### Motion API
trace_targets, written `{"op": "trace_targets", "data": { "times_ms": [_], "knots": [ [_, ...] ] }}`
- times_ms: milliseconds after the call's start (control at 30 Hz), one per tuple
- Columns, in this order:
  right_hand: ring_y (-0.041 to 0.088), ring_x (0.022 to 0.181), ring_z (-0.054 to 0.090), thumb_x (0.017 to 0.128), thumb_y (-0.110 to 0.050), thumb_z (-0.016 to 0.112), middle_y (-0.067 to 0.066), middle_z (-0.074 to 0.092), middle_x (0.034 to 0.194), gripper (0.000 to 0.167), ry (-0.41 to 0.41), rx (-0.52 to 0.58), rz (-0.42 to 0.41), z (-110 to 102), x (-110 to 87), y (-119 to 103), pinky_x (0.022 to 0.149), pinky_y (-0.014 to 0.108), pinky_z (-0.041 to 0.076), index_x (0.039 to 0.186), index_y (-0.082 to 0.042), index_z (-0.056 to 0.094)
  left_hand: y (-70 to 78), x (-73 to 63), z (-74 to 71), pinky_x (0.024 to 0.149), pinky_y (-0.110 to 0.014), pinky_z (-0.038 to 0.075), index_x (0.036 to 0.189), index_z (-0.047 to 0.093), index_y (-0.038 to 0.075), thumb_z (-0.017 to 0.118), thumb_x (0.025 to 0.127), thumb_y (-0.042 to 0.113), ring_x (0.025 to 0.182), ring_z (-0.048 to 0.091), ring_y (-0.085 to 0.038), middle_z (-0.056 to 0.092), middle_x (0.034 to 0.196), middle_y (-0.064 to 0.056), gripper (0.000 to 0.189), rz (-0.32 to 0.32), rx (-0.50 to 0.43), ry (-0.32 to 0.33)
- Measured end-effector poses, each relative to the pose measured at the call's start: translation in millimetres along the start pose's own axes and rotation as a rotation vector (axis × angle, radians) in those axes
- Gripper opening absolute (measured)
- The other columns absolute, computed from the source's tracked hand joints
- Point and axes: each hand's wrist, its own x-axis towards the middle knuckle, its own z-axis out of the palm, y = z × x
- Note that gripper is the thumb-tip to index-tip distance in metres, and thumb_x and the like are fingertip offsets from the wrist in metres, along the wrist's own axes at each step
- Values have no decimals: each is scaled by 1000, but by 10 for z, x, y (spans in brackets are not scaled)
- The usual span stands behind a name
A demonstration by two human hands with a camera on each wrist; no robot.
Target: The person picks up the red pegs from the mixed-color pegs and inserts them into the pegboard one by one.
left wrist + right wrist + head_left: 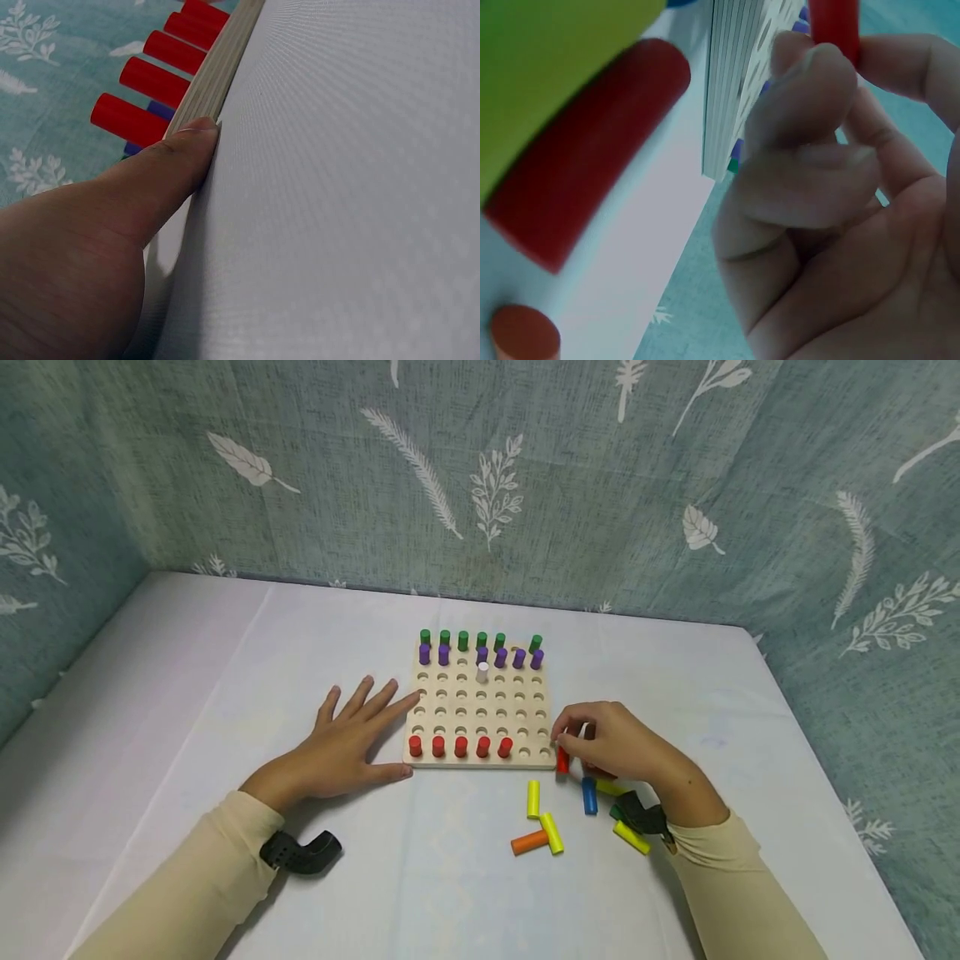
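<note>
My right hand (611,739) pinches a red peg (835,30) between thumb and fingertips, just off the right front corner of a wooden pegboard (471,710). My left hand (341,747) lies spread at the board's left side. Its index fingertip touches the left edge, and the thumb (180,150) presses against the front left corner. Several red pegs (461,747) stand in the front row. Across the back rise a row of green pegs (462,641) and a row of purple pegs (501,657), with one white peg (482,672) ahead of them.
In front of the board lie loose yellow pegs (533,799), an orange peg (529,842) and a blue peg (589,796). Another red peg (592,154) lies below the right hand. A patterned cloth (480,485) hangs behind the white table (337,635).
</note>
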Motion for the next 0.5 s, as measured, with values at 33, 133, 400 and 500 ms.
{"op": "trace_targets", "data": {
  "times_ms": [33,133,400,500],
  "knots": [
    [18,57,54,97,-17,64,4,63,88,9,1,1,-1,10,0,-6,50,30,49,101,-14,70,-3,-1,3,117,-68,-12,160,17,37,72,82,61,156,-4,-41,10,170,-10,99,1,-1,-3],
    [18,62,56,97,-19,64,4,64,91,9,11,4,-1,38,5,-26,55,30,53,102,-14,69,-9,0,15,117,-68,-12,160,17,37,72,82,61,156,-4,-41,10,170,-10,99,3,2,-7],
    [19,70,57,97,-22,67,0,66,91,8,68,-3,-7,88,12,-97,58,30,54,102,-17,70,7,-2,-5,117,-68,-12,160,17,36,72,83,60,156,-5,-41,10,170,-10,98,-1,1,-10],
    [19,72,58,96,-25,68,-2,67,92,6,90,-15,-14,99,10,-121,58,29,54,100,-21,70,13,0,-19,117,-67,-13,161,17,36,72,83,60,156,-5,-41,9,170,-10,98,-2,4,-10]
  ]
}}
